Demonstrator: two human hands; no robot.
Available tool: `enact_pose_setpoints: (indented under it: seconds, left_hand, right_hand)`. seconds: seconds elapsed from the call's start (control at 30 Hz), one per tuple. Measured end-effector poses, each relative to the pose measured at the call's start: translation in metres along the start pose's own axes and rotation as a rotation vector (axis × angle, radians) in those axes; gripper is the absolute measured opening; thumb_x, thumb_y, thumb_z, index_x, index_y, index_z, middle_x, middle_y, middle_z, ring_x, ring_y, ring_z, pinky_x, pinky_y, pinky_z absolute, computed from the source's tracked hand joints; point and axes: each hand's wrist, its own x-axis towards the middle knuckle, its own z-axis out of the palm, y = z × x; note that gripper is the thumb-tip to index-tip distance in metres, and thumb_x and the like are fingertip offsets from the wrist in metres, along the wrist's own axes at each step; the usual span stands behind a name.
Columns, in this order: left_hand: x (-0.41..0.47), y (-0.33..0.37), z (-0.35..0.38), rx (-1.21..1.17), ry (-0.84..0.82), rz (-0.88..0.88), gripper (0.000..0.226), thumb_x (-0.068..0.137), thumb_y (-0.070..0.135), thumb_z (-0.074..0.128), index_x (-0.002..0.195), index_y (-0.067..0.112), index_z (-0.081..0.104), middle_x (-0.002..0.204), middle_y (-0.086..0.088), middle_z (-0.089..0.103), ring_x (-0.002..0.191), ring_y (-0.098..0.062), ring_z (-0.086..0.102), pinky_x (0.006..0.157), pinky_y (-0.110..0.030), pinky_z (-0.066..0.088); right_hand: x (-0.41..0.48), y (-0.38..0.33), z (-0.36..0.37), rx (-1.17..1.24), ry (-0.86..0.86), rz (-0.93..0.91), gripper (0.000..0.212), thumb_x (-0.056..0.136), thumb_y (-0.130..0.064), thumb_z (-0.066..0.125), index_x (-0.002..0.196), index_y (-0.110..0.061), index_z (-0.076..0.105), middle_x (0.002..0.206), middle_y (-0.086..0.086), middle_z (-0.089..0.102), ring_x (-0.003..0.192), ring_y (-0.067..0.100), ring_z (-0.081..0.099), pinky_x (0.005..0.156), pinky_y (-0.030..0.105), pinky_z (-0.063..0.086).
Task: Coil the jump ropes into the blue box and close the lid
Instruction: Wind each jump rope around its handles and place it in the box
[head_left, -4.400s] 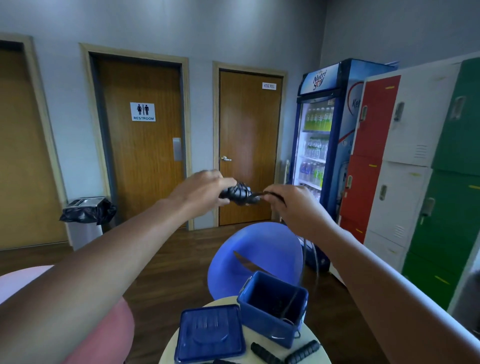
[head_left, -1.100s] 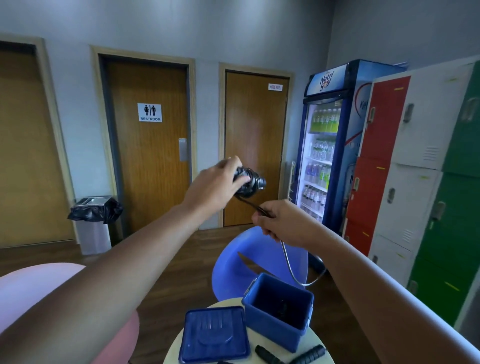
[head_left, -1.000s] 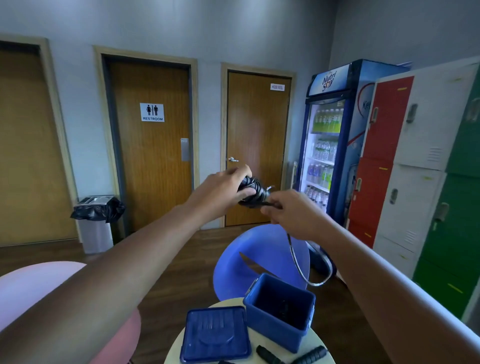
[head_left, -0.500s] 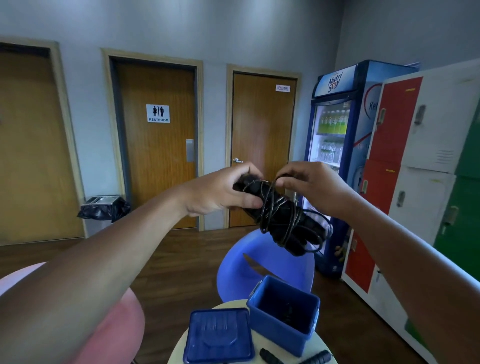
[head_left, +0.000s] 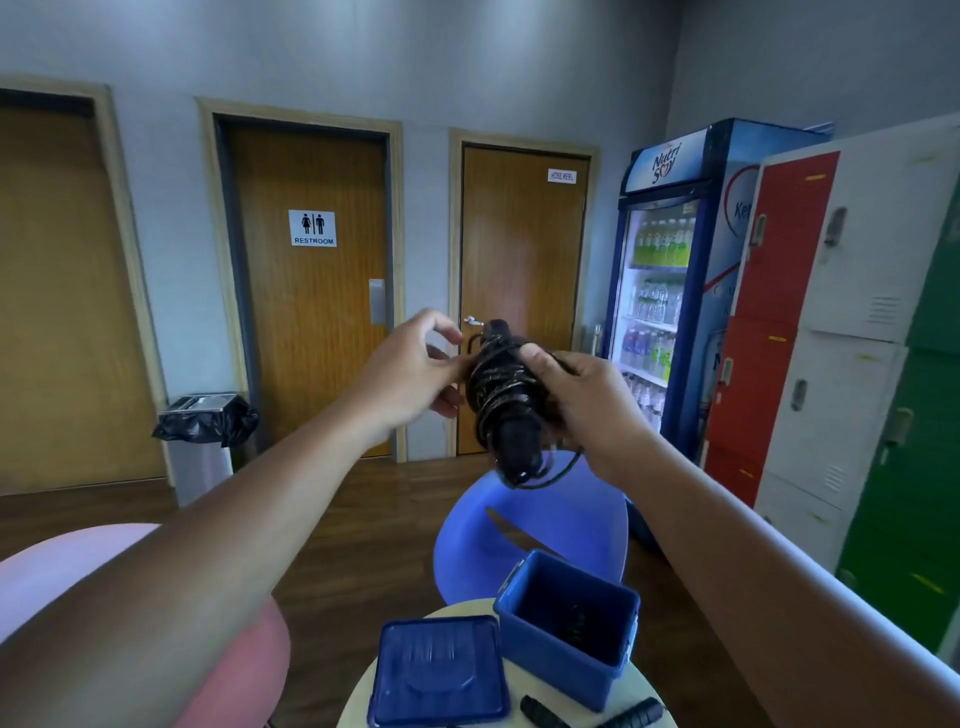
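The rope is now fully wound, so our right hand (head_left: 587, 400) grips the black jump rope (head_left: 506, 410), our left hand (head_left: 410, 374) loosens half-open, and the blue box (head_left: 566, 654) comes next.

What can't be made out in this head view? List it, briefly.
- Inside of the blue box: dark, its near wall hides the bottom; something black there, unidentifiable.
- Second rope's handles: cut off by the bottom edge.
- Coiled jump rope: its far side is covered by the right hand; the left hand hides its left edge.
- Small door sign: too small to read surely.
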Motion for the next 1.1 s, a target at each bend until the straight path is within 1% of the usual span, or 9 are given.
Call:
enact_pose_setpoints:
  seconds: [0.13,0.27,0.33,0.47,0.67,0.83,0.9,1.0,1.1]
  left_hand:
    - [-0.007,-0.007,0.009,-0.43,-0.123,-0.284,0.022,0.099,0.009,0.047,0.106,0.01,0.068,0.097,-0.015,0.071,0.084,-0.025,0.071,0.079,-0.039,0.061]
    - [-0.017,-0.018,0.017,-0.488,-0.348,-0.264,0.038,0.088,0.011,0.059,0.126,0.013,0.064,0.111,-0.009,0.07,0.103,-0.021,0.066,0.099,-0.042,0.051]
    - [-0.02,-0.019,0.025,-0.423,-0.378,-0.235,0.035,0.092,0.004,0.063,0.124,0.019,0.063,0.109,-0.002,0.074,0.102,-0.016,0.07,0.095,-0.036,0.053]
    - [-0.021,-0.018,0.031,-0.335,-0.388,-0.25,0.052,0.082,0.009,0.08,0.125,0.027,0.058,0.114,-0.001,0.075,0.108,-0.017,0.071,0.092,-0.031,0.055]
    - [-0.023,-0.031,0.022,-0.339,-0.256,-0.277,0.049,0.085,0.005,0.074,0.124,0.029,0.058,0.114,-0.019,0.071,0.096,-0.04,0.073,0.081,-0.052,0.059]
    - [-0.028,-0.042,0.015,-0.919,-0.21,-0.32,0.035,0.089,0.009,0.049,0.123,0.01,0.058,0.108,-0.027,0.068,0.088,-0.04,0.071,0.064,-0.04,0.059]
    - [-0.027,-0.046,0.015,-1.12,-0.253,-0.276,0.047,0.077,0.02,0.06,0.121,0.006,0.067,0.106,-0.022,0.069,0.089,-0.037,0.072,0.06,-0.035,0.061]
    - [-0.023,-0.046,0.022,-1.181,-0.326,-0.187,0.062,0.058,0.026,0.082,0.117,0.006,0.074,0.109,-0.022,0.07,0.095,-0.037,0.071,0.066,-0.034,0.06]
    - [-0.022,-0.044,0.027,-1.265,-0.326,-0.149,0.057,0.061,0.025,0.081,0.114,0.005,0.076,0.109,-0.022,0.07,0.092,-0.038,0.072,0.065,-0.033,0.061]
  right_hand:
    - [0.002,0.006,0.002,-0.436,0.083,-0.15,0.048,0.089,-0.047,0.069,0.056,-0.014,0.057,0.049,-0.011,0.047,0.05,0.011,0.042,0.051,0.026,0.034]
    - [0.009,0.006,-0.003,-0.501,0.012,-0.086,0.05,0.088,-0.047,0.069,0.062,-0.007,0.057,0.054,-0.001,0.052,0.055,0.019,0.051,0.056,0.043,0.053]
    - [0.008,0.002,-0.004,-0.555,-0.044,-0.051,0.043,0.092,-0.04,0.068,0.058,-0.014,0.06,0.057,0.002,0.058,0.058,0.024,0.061,0.06,0.045,0.057]
    - [0.003,-0.003,-0.003,-0.588,-0.157,-0.001,0.028,0.096,-0.025,0.064,0.073,-0.012,0.069,0.065,0.007,0.072,0.056,0.02,0.072,0.043,0.019,0.046]
    - [-0.002,-0.001,-0.017,-0.632,-0.309,-0.104,0.014,0.095,-0.019,0.065,0.087,-0.009,0.072,0.063,-0.001,0.072,0.055,0.01,0.067,0.05,0.013,0.046]
    - [-0.001,0.008,-0.041,-0.651,-0.235,-0.208,0.01,0.096,-0.018,0.064,0.087,-0.017,0.068,0.074,0.003,0.073,0.062,0.018,0.065,0.062,0.028,0.054]
    - [-0.002,0.016,-0.039,-0.636,-0.236,-0.21,0.011,0.097,-0.019,0.062,0.087,-0.02,0.067,0.069,-0.003,0.069,0.063,0.017,0.064,0.068,0.037,0.056]
    - [-0.003,0.021,-0.028,-0.566,-0.154,-0.32,0.011,0.1,-0.02,0.058,0.092,-0.022,0.065,0.065,-0.01,0.062,0.06,0.006,0.056,0.061,0.029,0.051]
    - [-0.001,0.02,-0.021,-0.563,-0.048,-0.431,0.022,0.102,-0.025,0.052,0.122,-0.029,0.06,0.077,-0.012,0.064,0.063,0.003,0.057,0.061,0.017,0.045]
